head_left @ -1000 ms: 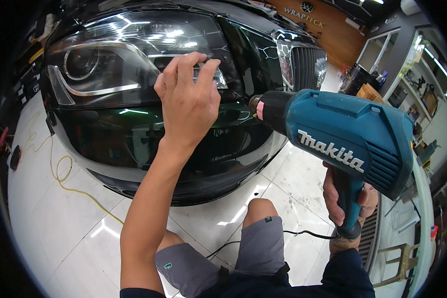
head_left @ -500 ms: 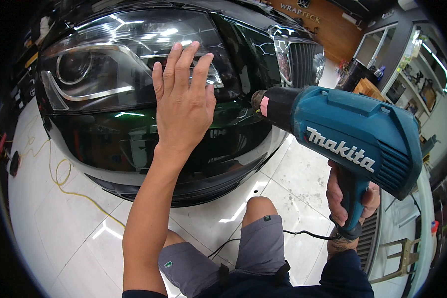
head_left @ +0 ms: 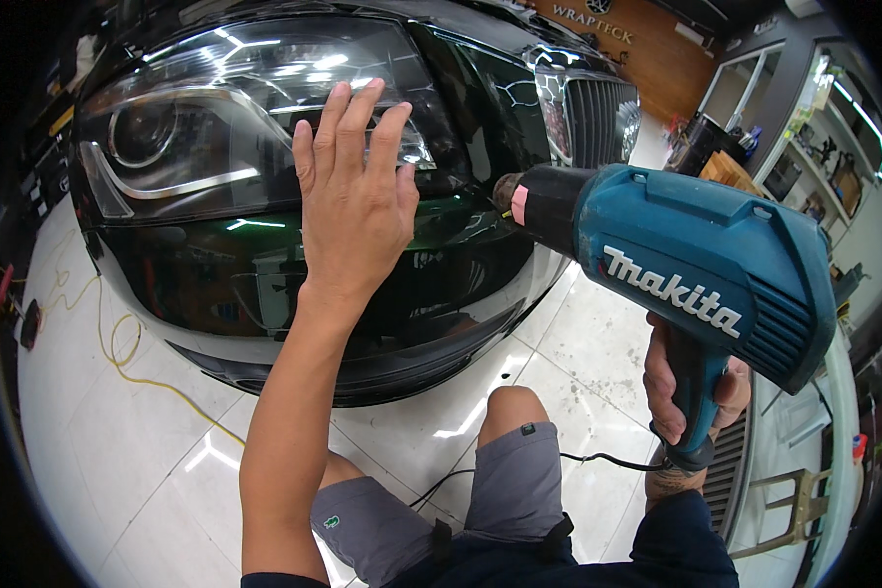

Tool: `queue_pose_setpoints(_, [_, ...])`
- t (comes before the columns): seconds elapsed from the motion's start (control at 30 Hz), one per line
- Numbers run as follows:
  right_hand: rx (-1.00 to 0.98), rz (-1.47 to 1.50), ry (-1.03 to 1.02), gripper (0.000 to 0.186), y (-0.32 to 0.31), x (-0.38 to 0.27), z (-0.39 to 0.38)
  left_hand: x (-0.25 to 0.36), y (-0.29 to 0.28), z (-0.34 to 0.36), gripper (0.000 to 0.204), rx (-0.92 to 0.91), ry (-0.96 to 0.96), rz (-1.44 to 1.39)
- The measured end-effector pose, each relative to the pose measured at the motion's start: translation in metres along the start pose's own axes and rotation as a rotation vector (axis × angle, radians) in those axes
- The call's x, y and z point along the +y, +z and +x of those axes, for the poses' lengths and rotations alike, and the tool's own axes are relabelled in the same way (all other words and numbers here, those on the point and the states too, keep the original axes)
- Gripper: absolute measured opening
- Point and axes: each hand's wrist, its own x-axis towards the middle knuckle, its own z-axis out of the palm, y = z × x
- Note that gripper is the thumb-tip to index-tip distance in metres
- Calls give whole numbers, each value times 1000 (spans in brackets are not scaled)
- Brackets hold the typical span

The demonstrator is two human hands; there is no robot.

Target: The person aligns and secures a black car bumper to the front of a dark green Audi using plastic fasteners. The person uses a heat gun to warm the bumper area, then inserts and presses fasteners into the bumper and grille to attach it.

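Note:
My left hand [head_left: 358,196] lies over the inner end of the car's headlight [head_left: 171,137], palm down, fingers spread with the tips on or just above the clear lens. Below it is the glossy dark green bumper [head_left: 206,274]. My right hand [head_left: 664,387] grips the handle of a teal and black heat gun [head_left: 725,245]. Its metal nozzle [head_left: 510,196], with pink tape behind it, points left at the bodywork beside the headlight's inner corner; whether it touches cannot be told. The black grille [head_left: 598,122] with chrome surround sits right of this.
A yellow cord [head_left: 147,377] loops on the white tiled floor [head_left: 98,470] at left, and a black cable [head_left: 598,459] runs from the gun behind my knees. At right are a floor grate [head_left: 728,461], a metal step stand [head_left: 794,510], a glass partition and cluttered shelves [head_left: 818,167].
My left hand has shifted up and a little left, its curled fingers now straightened and spread. The heat gun has moved slightly right and up from a second ago.

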Motion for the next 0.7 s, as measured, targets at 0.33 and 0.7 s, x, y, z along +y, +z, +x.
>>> queue_pose_setpoints(0.33, [6, 22, 12, 88, -1, -1, 0, -4, -5, -1, 37, 52, 62, -115])
queue_pose_setpoints(0.7, [207, -79, -41, 87, 11, -4, 1, 3, -17, -22, 23, -321, 390, -192])
